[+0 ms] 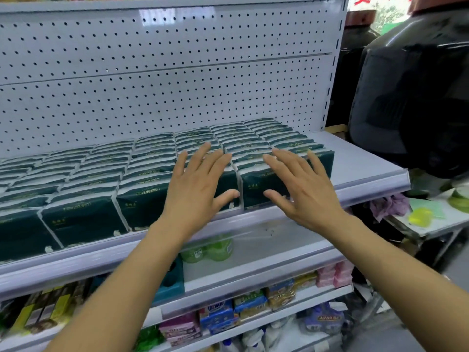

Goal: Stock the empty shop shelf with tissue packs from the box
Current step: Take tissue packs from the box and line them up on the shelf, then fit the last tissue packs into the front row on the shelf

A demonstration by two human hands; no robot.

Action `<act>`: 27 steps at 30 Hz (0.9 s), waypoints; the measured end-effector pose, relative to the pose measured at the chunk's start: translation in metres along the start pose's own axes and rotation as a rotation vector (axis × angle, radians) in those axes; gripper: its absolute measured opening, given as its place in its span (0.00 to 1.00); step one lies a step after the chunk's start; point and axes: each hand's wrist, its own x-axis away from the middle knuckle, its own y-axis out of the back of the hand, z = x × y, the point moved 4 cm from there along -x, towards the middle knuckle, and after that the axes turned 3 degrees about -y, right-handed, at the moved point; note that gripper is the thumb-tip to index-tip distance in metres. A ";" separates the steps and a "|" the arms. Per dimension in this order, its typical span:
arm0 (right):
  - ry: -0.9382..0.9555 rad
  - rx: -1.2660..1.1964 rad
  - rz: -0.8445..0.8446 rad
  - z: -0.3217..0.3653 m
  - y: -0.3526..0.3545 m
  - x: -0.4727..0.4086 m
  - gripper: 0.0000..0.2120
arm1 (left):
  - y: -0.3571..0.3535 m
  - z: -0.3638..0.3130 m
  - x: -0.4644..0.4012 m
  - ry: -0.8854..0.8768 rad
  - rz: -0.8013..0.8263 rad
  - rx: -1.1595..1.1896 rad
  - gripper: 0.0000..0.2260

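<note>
Both hands, left hand (195, 181) and right hand (304, 184), lie open, fingers spread, at frame centre on upright dark-green tissue packs (142, 174), rows running front-to-back on the shelf (360, 161).

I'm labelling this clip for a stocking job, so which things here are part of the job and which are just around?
Part of the job:
- dark green tissue packs, in rows
- top shelf, bare at its right end
- left hand and right hand, open, fingers spread over the front packs

Just around:
- green bottles on the shelf below
- boxed goods lower down
- side table at right
</note>
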 end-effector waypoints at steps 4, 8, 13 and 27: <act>-0.105 -0.080 -0.159 -0.007 0.027 0.056 0.27 | -0.001 -0.049 0.043 -0.065 -0.235 0.108 0.27; -0.232 -0.074 -0.067 -0.017 0.031 0.132 0.28 | -0.025 -0.104 0.080 -0.094 -0.140 0.242 0.28; -0.354 -0.026 0.161 -0.026 0.014 0.234 0.27 | -0.079 -0.174 0.120 -0.106 0.089 0.276 0.30; -0.657 -0.088 0.500 -0.068 -0.099 0.427 0.31 | -0.269 -0.292 0.215 -0.135 0.607 0.406 0.38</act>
